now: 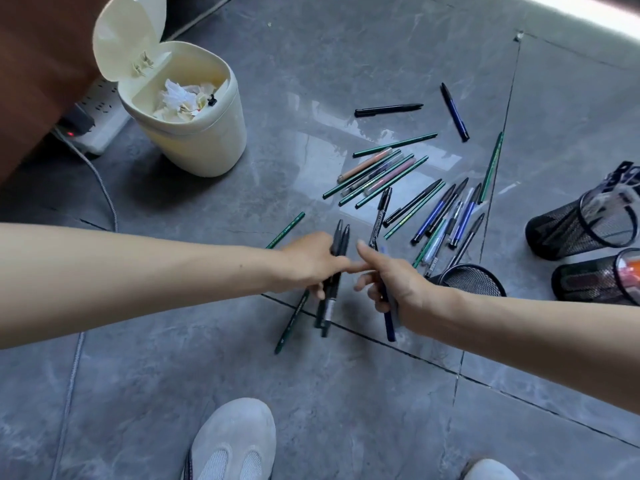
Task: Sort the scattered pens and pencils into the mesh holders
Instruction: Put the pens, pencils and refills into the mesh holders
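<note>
We're gripping a bundle of black pens (328,308) in our left hand's (311,263) curled fingers. Our right hand (391,282) is curling round a blue pen (389,323), forefinger pointing. Loose pens (398,174) are lying beyond both fingertips, a mesh holder (471,280) just behind the right fingers.

Approx 20 pens & pencils (398,181), green/black/blue/pastel, lie scattered flat on floor (311,393). 3 black mesh holders at right: one upright (474,280), two on their sides (568,230) (588,282). Left hand (311,261) grips black pens (337,244) + green pencil (291,323); right hand (394,282) grips blue pen (389,320).
</note>
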`<state>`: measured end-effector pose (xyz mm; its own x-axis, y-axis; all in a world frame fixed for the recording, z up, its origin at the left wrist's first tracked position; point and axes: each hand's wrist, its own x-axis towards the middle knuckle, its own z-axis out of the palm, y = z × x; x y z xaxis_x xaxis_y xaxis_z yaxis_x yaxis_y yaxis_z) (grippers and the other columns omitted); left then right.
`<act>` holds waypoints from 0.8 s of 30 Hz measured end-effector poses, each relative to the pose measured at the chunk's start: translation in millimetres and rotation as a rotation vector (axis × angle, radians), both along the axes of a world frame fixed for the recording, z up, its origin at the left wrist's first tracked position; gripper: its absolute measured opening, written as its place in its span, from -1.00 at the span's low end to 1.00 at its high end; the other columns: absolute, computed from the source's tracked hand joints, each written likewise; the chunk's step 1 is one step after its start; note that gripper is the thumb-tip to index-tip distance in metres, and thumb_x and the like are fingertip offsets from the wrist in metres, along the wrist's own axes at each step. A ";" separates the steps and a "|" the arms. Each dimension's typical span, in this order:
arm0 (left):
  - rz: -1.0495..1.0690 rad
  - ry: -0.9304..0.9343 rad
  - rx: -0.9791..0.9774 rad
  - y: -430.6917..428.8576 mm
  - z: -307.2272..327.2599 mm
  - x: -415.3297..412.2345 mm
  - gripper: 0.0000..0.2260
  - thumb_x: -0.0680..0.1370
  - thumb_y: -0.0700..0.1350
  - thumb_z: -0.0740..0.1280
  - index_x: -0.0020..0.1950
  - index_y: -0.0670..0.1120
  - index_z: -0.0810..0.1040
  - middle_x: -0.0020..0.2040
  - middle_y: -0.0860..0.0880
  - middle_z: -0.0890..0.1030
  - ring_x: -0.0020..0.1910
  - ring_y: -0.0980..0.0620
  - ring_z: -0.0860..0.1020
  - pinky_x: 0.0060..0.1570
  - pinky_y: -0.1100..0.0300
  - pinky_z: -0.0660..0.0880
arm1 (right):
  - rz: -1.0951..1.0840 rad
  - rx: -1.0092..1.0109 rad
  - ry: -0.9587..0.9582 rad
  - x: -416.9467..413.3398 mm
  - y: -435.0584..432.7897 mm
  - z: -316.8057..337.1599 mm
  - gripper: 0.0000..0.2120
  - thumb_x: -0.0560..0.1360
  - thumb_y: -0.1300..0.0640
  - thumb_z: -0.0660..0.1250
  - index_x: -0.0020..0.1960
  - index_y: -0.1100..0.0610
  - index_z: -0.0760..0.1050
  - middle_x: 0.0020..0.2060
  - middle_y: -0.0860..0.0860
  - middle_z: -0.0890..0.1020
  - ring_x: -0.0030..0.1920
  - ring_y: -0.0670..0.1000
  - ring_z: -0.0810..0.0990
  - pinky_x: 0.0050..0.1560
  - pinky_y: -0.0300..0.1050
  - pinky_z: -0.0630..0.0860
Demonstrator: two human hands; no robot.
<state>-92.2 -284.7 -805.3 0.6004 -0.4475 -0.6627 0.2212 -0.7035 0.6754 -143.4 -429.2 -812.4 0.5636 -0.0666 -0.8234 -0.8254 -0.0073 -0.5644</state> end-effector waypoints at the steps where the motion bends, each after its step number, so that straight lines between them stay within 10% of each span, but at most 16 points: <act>1: 0.052 0.126 -0.130 -9.4 6.1 -0.4 -0.80 0.57 -0.05 0.28 -0.19 -0.13 0.50 -0.43 0.03 0.54 -0.51 0.10 0.53 -0.51 0.27 0.44 | -0.005 0.045 -0.008 2.9 0.2 3.5 -0.53 0.48 -0.28 0.24 -0.16 0.14 0.54 -0.44 0.02 0.46 -0.52 -0.07 0.32 -0.55 -0.29 0.18; 6: 0.103 0.327 -0.340 -34.1 17.2 -0.3 -0.82 0.52 -0.33 0.19 0.00 -0.40 0.52 -0.08 -0.41 0.60 -0.14 -0.20 0.62 -0.09 0.14 0.62 | -0.021 0.212 -0.020 10.9 -1.9 17.8 -0.52 0.46 -0.35 0.17 -0.25 0.06 0.51 -0.54 -0.01 0.48 -0.57 -0.08 0.40 -0.57 -0.32 0.30; 14: -0.381 0.262 -0.062 -19.5 6.2 40.9 -0.86 0.46 -0.22 0.37 0.00 -0.12 0.60 -0.25 0.02 0.51 -0.41 0.21 0.43 -0.43 0.39 0.32 | -0.010 0.253 0.124 -24.8 -10.5 23.3 -0.79 0.46 0.03 0.40 -0.09 0.18 0.51 -0.64 -0.01 0.33 -0.63 -0.08 0.24 -0.62 -0.30 0.20; 18: -0.446 -0.334 0.149 -29.3 -29.1 51.1 -0.84 0.45 -0.19 0.42 0.01 -0.13 0.55 -0.18 -0.01 0.52 -0.23 0.07 0.47 -0.31 0.31 0.36 | 0.030 0.336 0.178 -52.5 -7.5 20.2 -0.80 0.53 0.09 0.33 -0.17 0.21 0.47 -0.57 0.04 0.51 -0.59 -0.06 0.45 -0.55 -0.28 0.37; 24: -0.460 -0.503 0.125 -53.1 -53.3 45.4 -0.78 0.43 -0.08 0.45 -0.09 -0.04 0.42 -0.15 0.03 0.46 -0.08 -0.06 0.50 -0.12 0.07 0.45 | -0.033 0.302 0.166 -52.5 -22.7 18.1 -0.79 0.53 0.04 0.32 -0.14 0.19 0.46 -0.58 0.02 0.44 -0.66 -0.09 0.30 -0.57 -0.30 0.32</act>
<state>-46.9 -337.8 -858.7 0.6159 -0.6687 -0.4166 -0.4372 -0.7300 0.5254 -195.8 -451.9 -794.3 0.4223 0.1783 -0.8887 -0.9030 0.1679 -0.3954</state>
